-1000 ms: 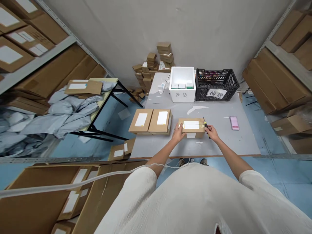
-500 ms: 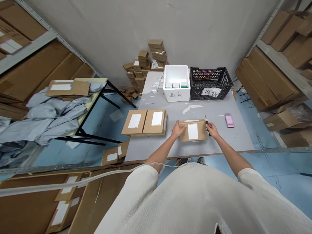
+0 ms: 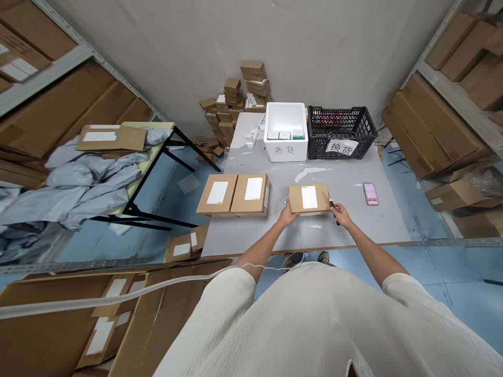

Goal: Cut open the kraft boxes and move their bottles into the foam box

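A small brown cardboard box [image 3: 319, 197] with a white label is in front of me over the table, its labelled face turned up. My left hand [image 3: 288, 214] grips the box at its near left corner, fingers closed on it. At the box's right side, my right hand [image 3: 341, 214] is closed around a yellow-and-black utility knife [image 3: 332, 205]. The knife's thin tip points away from me, beside the right edge of the box. Part of the handle is hidden by the fingers.
Two labelled cardboard boxes [image 3: 250, 195] sit side by side on the grey table [image 3: 283, 238]. Behind are a white foam box [image 3: 286, 152] holding small packs and a black plastic crate [image 3: 341, 133]. A pink phone-like item [image 3: 370, 193] lies at right. A white cable [image 3: 157, 286] crosses near my left arm.
The box has moved slightly away from me and tilted, so its labelled face shows differently. My left hand has shifted to its near corner, and the right hand with the knife has lowered slightly.
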